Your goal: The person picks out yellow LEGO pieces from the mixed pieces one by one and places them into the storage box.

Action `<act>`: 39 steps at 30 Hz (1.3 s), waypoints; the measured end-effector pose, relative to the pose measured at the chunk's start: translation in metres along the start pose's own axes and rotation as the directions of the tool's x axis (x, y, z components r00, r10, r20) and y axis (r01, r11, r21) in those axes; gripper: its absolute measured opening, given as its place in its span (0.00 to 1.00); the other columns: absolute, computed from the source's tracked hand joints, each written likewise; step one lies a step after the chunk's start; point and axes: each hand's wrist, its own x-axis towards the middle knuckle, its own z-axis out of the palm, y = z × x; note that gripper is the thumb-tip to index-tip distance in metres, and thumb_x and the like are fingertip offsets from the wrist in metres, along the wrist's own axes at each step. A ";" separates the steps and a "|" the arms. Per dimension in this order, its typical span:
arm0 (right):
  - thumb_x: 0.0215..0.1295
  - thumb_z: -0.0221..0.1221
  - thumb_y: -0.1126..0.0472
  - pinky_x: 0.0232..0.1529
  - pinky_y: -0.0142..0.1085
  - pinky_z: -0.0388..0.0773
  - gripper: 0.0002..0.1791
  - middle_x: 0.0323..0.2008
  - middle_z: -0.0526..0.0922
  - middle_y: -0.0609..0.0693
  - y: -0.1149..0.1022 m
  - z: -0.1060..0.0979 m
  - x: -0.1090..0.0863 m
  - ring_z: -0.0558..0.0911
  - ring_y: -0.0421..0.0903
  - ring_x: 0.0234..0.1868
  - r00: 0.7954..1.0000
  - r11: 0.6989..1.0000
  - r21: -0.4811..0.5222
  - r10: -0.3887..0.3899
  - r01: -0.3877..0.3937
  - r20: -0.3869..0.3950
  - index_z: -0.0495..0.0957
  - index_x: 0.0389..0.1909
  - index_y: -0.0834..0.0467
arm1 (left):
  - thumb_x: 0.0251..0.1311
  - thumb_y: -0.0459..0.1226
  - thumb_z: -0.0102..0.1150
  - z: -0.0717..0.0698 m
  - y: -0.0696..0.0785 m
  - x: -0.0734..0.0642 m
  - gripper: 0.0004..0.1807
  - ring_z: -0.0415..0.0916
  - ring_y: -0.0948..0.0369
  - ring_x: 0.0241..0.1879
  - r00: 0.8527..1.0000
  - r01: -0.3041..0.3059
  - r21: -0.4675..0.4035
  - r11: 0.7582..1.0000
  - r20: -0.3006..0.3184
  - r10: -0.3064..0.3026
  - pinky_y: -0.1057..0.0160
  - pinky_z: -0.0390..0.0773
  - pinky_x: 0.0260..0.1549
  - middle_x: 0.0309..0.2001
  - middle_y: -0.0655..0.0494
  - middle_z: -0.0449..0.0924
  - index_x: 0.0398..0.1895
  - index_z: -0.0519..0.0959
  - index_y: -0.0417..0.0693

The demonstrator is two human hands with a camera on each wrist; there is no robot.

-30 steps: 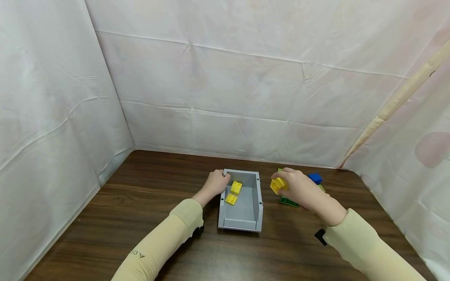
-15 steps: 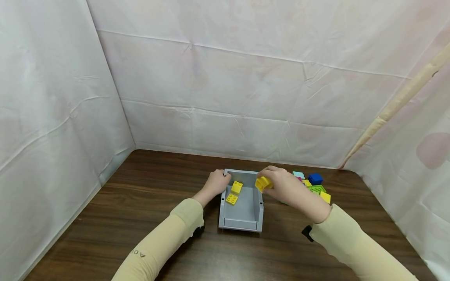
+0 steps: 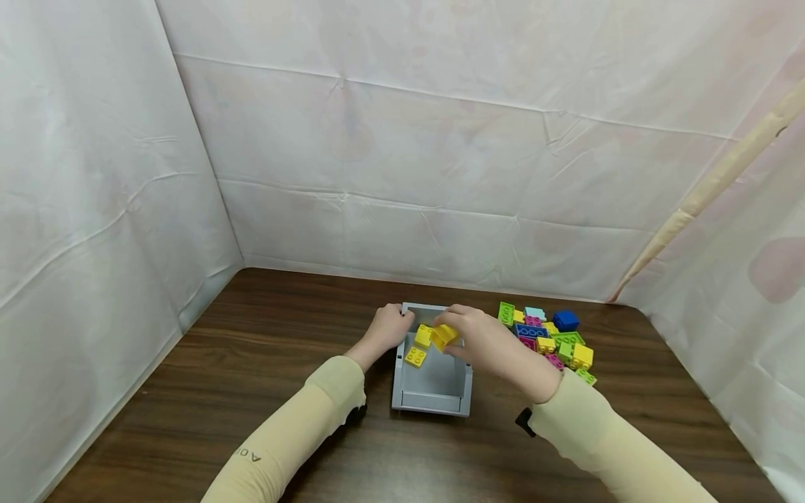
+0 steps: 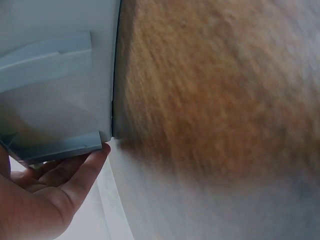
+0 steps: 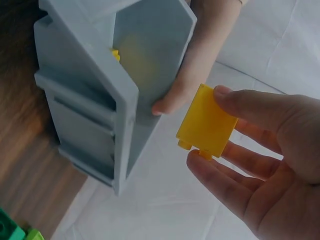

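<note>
A grey open-topped bin [image 3: 432, 403] stands on the table. My left hand [image 3: 388, 327] grips its far left corner; in the left wrist view the fingers [image 4: 85, 175] curl against the bin's edge. My right hand [image 3: 481, 339] pinches a yellow toy brick [image 3: 444, 336] above the bin's inside. The right wrist view shows that brick [image 5: 207, 122] held between thumb and fingers, its studs facing down toward a fingertip. Two more yellow bricks [image 3: 415, 357] lie on the bin floor along its left side.
A loose pile of toy bricks [image 3: 546, 332] in blue, green, pink and yellow lies right of the bin. The brown wooden table [image 3: 302, 307] ends at white cloth [image 3: 377, 140] hung behind and at both sides.
My right hand has carried the yellow brick leftward from the pile to above the bin, uncovering the pile. The left hand stays on the bin's corner.
</note>
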 end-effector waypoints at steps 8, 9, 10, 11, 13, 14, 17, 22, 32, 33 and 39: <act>0.49 0.71 0.59 0.41 0.37 0.81 0.22 0.47 0.81 0.51 -0.004 0.017 0.005 0.82 0.46 0.43 0.998 0.998 0.013 -0.061 0.061 0.015 0.80 0.47 0.54 | 0.66 0.43 0.42 0.001 -0.002 0.002 0.16 0.52 0.63 0.11 1.000 -0.027 0.026 0.999 -0.012 0.028 0.68 0.59 0.12 0.12 0.58 0.58 0.21 0.67 0.45; 0.49 0.71 0.59 0.41 0.36 0.81 0.21 0.47 0.81 0.50 -0.004 0.019 0.005 0.82 0.45 0.42 0.998 0.998 0.017 -0.065 0.064 0.020 0.80 0.47 0.54 | 0.66 0.43 0.42 0.000 -0.002 0.002 0.16 0.52 0.64 0.11 0.999 -0.030 0.024 0.999 -0.012 0.031 0.68 0.58 0.12 0.12 0.58 0.57 0.21 0.67 0.45; 0.49 0.71 0.59 0.41 0.36 0.80 0.21 0.46 0.81 0.50 -0.005 0.021 0.006 0.82 0.45 0.42 0.997 0.998 0.021 -0.068 0.067 0.023 0.80 0.47 0.54 | 0.66 0.43 0.42 0.000 -0.002 0.002 0.16 0.51 0.64 0.11 0.999 -0.032 0.022 0.999 -0.010 0.032 0.68 0.58 0.12 0.11 0.59 0.57 0.21 0.67 0.45; 0.49 0.71 0.58 0.41 0.36 0.80 0.21 0.46 0.81 0.50 -0.005 0.024 0.006 0.81 0.45 0.42 0.997 0.997 0.020 -0.069 0.069 0.026 0.81 0.47 0.53 | 0.66 0.43 0.42 0.000 -0.002 0.002 0.16 0.51 0.64 0.10 0.999 -0.032 0.018 0.999 -0.008 0.032 0.68 0.58 0.12 0.11 0.59 0.57 0.21 0.67 0.45; 0.49 0.71 0.58 0.42 0.36 0.80 0.21 0.46 0.81 0.50 -0.005 0.029 0.007 0.81 0.44 0.43 0.997 0.997 0.011 -0.072 0.072 0.032 0.81 0.46 0.52 | 0.66 0.43 0.42 -0.001 -0.001 0.002 0.17 0.50 0.64 0.10 0.999 -0.035 0.010 0.999 -0.006 0.035 0.68 0.58 0.11 0.11 0.59 0.56 0.21 0.66 0.45; 0.49 0.71 0.58 0.42 0.36 0.80 0.20 0.45 0.81 0.49 -0.005 0.031 0.008 0.81 0.44 0.43 0.997 0.997 0.006 -0.075 0.075 0.035 0.81 0.46 0.52 | 0.66 0.43 0.42 -0.001 -0.001 0.001 0.17 0.50 0.64 0.10 0.999 -0.037 0.009 0.999 -0.006 0.037 0.68 0.58 0.11 0.11 0.59 0.56 0.21 0.66 0.45; 0.49 0.71 0.58 0.42 0.37 0.80 0.20 0.45 0.81 0.49 -0.006 0.038 0.009 0.81 0.44 0.43 0.996 0.997 0.008 -0.080 0.080 0.044 0.81 0.46 0.52 | 0.66 0.42 0.42 -0.001 -0.001 0.000 0.18 0.50 0.64 0.10 0.999 -0.039 0.010 0.999 -0.008 0.039 0.69 0.57 0.11 0.11 0.59 0.56 0.21 0.68 0.41; 0.49 0.71 0.57 0.42 0.37 0.80 0.20 0.46 0.81 0.49 -0.006 0.049 0.009 0.81 0.44 0.44 0.995 0.996 0.027 -0.084 0.082 0.056 0.81 0.45 0.52 | 0.66 0.43 0.42 -0.001 -0.001 -0.001 0.18 0.51 0.65 0.09 1.000 -0.027 0.007 1.000 -0.003 0.027 0.69 0.58 0.10 0.11 0.58 0.58 0.31 0.73 0.34; 0.49 0.71 0.57 0.44 0.41 0.80 0.19 0.44 0.81 0.49 -0.004 0.067 0.013 0.81 0.46 0.44 0.993 0.998 0.027 -0.060 0.057 0.102 0.81 0.45 0.52 | 0.67 0.42 0.42 0.000 -0.001 -0.001 0.17 0.50 0.65 0.10 0.999 -0.034 0.018 0.999 -0.016 0.034 0.68 0.57 0.12 0.11 0.59 0.56 0.20 0.65 0.46; 0.49 0.71 0.57 0.43 0.41 0.80 0.19 0.44 0.81 0.48 -0.004 0.069 0.013 0.81 0.46 0.43 0.993 0.998 0.023 -0.060 0.058 0.106 0.81 0.45 0.51 | 0.67 0.42 0.42 0.000 -0.001 -0.001 0.17 0.50 0.65 0.10 0.999 -0.033 0.020 0.999 -0.018 0.034 0.68 0.57 0.12 0.11 0.59 0.56 0.19 0.64 0.46; 0.50 0.70 0.58 0.40 0.39 0.80 0.18 0.43 0.81 0.48 -0.004 0.076 0.014 0.81 0.45 0.42 0.990 0.996 0.019 -0.089 0.088 0.107 0.81 0.44 0.53 | 0.67 0.41 0.42 0.000 -0.001 -0.001 0.16 0.50 0.65 0.10 1.000 -0.025 0.018 1.000 -0.018 0.025 0.68 0.57 0.11 0.10 0.59 0.55 0.21 0.65 0.45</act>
